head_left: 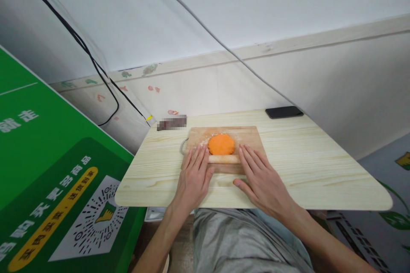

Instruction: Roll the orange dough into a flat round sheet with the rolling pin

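A flattened round of orange dough (221, 144) lies on a wooden cutting board (246, 134) dusted with flour. Along the dough's near edge rests a wooden rolling pin (224, 159). My left hand (194, 177) lies over the pin's left end, fingers stretched out flat and pointing forward. On the right end lies my right hand (261, 177), its fingers also straight and its thumb held apart. Both palms are above the pin, and neither hand wraps round it. The pin's two ends are hidden beneath the fingers.
The board sits on a pale wood-grain table (307, 170) against a white wall. A black phone (284, 112) lies at the back right, and a blurred-out dark object (172, 123) at the back left. Black cables (86, 47) hang at left beside a green printed panel (64, 145).
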Available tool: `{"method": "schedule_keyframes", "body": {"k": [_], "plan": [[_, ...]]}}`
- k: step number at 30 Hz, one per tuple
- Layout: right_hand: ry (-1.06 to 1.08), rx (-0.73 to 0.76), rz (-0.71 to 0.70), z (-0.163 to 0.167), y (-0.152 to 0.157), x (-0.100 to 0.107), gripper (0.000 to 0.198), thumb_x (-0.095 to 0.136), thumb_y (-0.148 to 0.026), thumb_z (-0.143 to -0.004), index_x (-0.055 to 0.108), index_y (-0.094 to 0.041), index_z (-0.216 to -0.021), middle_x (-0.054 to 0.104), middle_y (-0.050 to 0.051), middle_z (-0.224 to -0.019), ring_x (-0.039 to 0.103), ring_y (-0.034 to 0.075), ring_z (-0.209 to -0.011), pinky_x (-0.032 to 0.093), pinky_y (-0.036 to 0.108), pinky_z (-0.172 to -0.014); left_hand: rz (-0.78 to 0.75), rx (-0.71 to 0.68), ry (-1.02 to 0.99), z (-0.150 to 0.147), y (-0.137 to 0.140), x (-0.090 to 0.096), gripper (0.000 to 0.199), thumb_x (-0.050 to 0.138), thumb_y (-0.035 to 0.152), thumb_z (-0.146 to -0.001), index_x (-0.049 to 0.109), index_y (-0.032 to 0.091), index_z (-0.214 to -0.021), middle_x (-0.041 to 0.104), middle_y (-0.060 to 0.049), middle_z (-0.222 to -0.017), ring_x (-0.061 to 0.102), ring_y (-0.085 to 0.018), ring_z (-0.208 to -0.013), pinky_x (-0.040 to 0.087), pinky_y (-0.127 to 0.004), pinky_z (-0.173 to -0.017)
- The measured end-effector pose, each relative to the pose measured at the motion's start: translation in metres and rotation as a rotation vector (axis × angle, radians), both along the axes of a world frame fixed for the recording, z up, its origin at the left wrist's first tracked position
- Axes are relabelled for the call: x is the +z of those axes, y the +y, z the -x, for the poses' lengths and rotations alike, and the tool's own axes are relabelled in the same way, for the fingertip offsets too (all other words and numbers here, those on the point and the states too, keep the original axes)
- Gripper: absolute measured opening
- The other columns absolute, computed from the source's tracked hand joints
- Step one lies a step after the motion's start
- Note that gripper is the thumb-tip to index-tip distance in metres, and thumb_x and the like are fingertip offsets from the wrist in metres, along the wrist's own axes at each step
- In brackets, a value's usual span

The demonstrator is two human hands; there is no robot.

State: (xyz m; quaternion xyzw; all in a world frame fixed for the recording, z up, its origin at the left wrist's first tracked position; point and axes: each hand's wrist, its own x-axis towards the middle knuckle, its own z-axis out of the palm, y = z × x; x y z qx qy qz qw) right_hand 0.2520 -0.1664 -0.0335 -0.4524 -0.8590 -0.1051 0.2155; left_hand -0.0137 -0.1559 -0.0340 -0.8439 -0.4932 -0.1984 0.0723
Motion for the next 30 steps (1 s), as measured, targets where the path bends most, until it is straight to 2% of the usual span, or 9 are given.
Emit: {"method": "schedule_keyframes", "body": {"k": [4, 9, 16, 18, 24, 30], "plan": [[0.003, 0.018, -0.019, -0.001, -0.004, 0.002, 0.093, 0.043, -0.056, -0.111, -0.004, -0.008, -0.174, 0.032, 0.022, -0.175, 0.033, 0.035, -0.162, 0.036, 0.055, -0.129, -0.05, 0.006, 0.004, 0.0, -0.004, -0.005, 0.068, 0.036, 0.034, -0.114, 0.011, 0.016, -0.174, 0.036, -0.015, -0.175, 0.03, -0.029, -0.165, 0.029, -0.059, -0.135], [-0.019, 0.05, -0.007, -0.006, 0.013, 0.009, 0.088, 0.041, -0.053, -0.112, -0.001, -0.007, -0.174, 0.033, 0.022, -0.174, 0.032, 0.033, -0.162, 0.034, 0.053, -0.13, -0.024, -0.019, 0.003, 0.001, 0.01, 0.002, 0.062, 0.033, 0.036, -0.115, 0.022, 0.015, -0.172, 0.04, -0.015, -0.173, 0.031, -0.027, -0.165, 0.031, -0.055, -0.135], [-0.047, 0.037, 0.054, -0.005, 0.061, 0.019, 0.078, 0.026, -0.055, -0.114, 0.035, 0.002, -0.166, 0.044, 0.025, -0.168, 0.036, 0.034, -0.16, 0.032, 0.053, -0.131, 0.036, 0.026, -0.023, -0.004, 0.047, 0.006, 0.061, 0.025, 0.04, -0.115, 0.036, 0.009, -0.166, 0.045, -0.018, -0.169, 0.033, -0.029, -0.164, 0.033, -0.054, -0.133], [-0.05, 0.009, 0.09, -0.003, 0.076, 0.023, 0.077, 0.022, -0.054, -0.114, 0.041, 0.001, -0.164, 0.047, 0.024, -0.167, 0.035, 0.035, -0.161, 0.031, 0.053, -0.13, 0.062, 0.04, -0.011, -0.005, 0.06, 0.007, 0.062, 0.023, 0.041, -0.115, 0.041, 0.006, -0.163, 0.047, -0.019, -0.168, 0.034, -0.031, -0.163, 0.033, -0.053, -0.133], [-0.05, -0.041, 0.185, 0.0, 0.116, 0.03, 0.08, 0.006, -0.055, -0.113, 0.042, -0.007, -0.165, 0.05, 0.017, -0.166, 0.036, 0.033, -0.161, 0.032, 0.054, -0.129, 0.106, 0.065, 0.038, -0.008, 0.1, 0.015, 0.066, 0.018, 0.043, -0.116, 0.046, 0.002, -0.159, 0.049, -0.02, -0.166, 0.034, -0.031, -0.163, 0.029, -0.05, -0.135], [-0.082, -0.074, 0.281, 0.0, 0.156, 0.028, 0.082, 0.005, -0.056, -0.111, 0.044, -0.007, -0.165, 0.05, 0.017, -0.166, 0.04, 0.035, -0.158, 0.035, 0.054, -0.127, 0.135, 0.1, 0.06, -0.009, 0.133, 0.017, 0.066, 0.017, 0.043, -0.116, 0.049, 0.002, -0.157, 0.05, -0.02, -0.166, 0.032, -0.032, -0.164, 0.029, -0.051, -0.134]]}}
